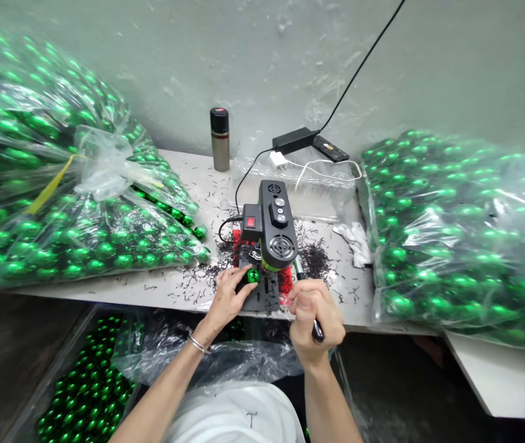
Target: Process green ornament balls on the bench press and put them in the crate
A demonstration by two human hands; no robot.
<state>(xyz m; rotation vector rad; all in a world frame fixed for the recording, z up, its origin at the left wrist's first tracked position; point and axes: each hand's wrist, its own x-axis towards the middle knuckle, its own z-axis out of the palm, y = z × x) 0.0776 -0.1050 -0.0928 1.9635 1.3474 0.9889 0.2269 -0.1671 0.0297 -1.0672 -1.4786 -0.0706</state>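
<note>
Between the thumb and fingers of my left hand (229, 296) is a shiny green ball (253, 275), low at the front of a small black bench machine (279, 221). The machine has round vents, buttons on top and a red switch (250, 221) on its side box. My right hand (316, 317) is wrapped round the black-ended lever handle (318, 332) at the machine's right. Under the machine head lies a dark slotted base plate (262, 301), partly hidden by my left hand and the head.
Large clear bags of green balls stand left (82, 240) and right (447, 246). Behind are a flask (220, 138), a power adapter (294, 140), a remote (330, 148) and a white charger (278, 160). Black scraps (315, 261) litter the table; a white glove (354, 243) lies right. More balls (91, 381) sit below.
</note>
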